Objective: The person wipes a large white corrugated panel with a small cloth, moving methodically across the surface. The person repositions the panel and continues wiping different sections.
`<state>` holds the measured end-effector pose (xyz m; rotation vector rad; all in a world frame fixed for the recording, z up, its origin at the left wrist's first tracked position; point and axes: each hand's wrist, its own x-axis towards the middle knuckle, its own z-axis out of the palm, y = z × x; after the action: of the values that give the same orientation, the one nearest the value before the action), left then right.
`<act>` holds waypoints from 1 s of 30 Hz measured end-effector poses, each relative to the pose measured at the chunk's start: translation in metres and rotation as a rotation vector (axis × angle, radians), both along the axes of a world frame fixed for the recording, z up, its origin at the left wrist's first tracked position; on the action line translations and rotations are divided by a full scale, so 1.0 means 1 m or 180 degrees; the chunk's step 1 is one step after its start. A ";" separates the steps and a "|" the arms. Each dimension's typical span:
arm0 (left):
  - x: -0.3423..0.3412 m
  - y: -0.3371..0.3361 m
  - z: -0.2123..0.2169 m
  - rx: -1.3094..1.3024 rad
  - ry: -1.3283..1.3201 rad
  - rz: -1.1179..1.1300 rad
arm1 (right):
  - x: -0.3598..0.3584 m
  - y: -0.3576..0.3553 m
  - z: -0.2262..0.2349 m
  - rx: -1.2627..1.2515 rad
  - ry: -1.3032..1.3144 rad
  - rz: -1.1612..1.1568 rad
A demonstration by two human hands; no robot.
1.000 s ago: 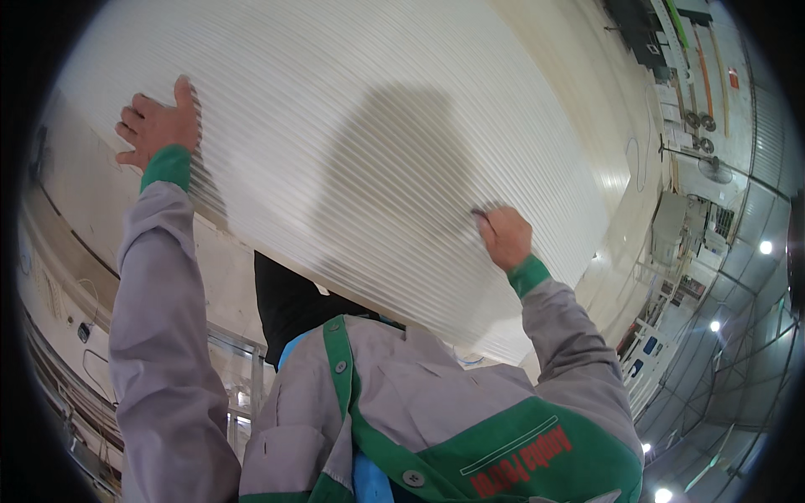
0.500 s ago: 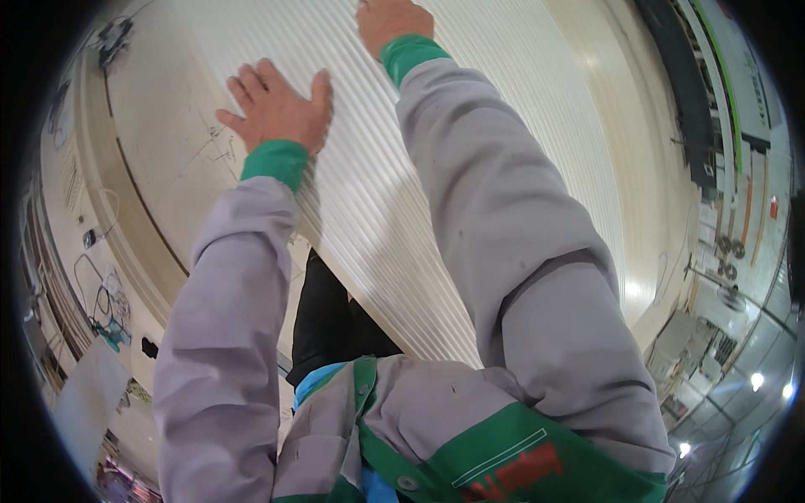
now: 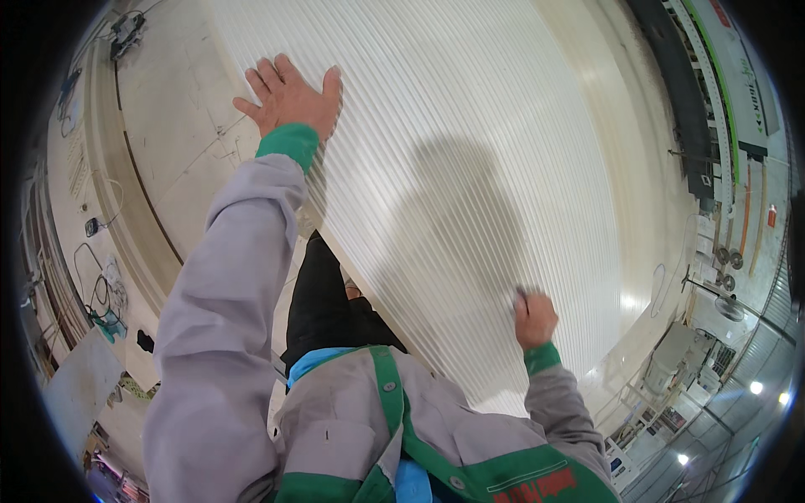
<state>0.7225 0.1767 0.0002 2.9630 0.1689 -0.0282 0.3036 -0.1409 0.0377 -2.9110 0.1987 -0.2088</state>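
A large whitish, finely ribbed translucent panel lies in front of me. My left hand rests near its left edge, fingers spread and thumb apart, holding nothing. My right hand is down at the near right part of the panel, with its fingers closed. Something small and dark seems to show at the fingertips, but I cannot make out what it is. A shadow falls across the ribs between the two hands.
To the left runs a long pale ledge with a dark seam, and cables with a teal tool lie beyond it. A long dark machine beam stands at the right. A small red object is farther right.
My right hand has come from the far part of the panel back toward my body, down to the near right. The left hand stays spread near the left edge, shifted slightly in the picture.
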 end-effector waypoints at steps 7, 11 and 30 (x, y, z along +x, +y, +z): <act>0.003 -0.001 0.001 0.0109 0.0112 0.0013 | 0.127 0.027 -0.017 0.0005 0.0135 0.0077; 0.003 0.000 0.001 0.0034 0.0079 -0.0007 | 0.304 0.073 -0.041 0.0249 -0.0186 0.0173; 0.008 -0.005 -0.013 0.0342 -0.0142 0.0117 | -0.047 -0.015 0.013 0.0001 0.0560 -0.0482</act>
<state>0.7307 0.1714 -0.0132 3.0636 0.2257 0.0533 0.2567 -0.1564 0.0507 -2.9148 0.4481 0.0245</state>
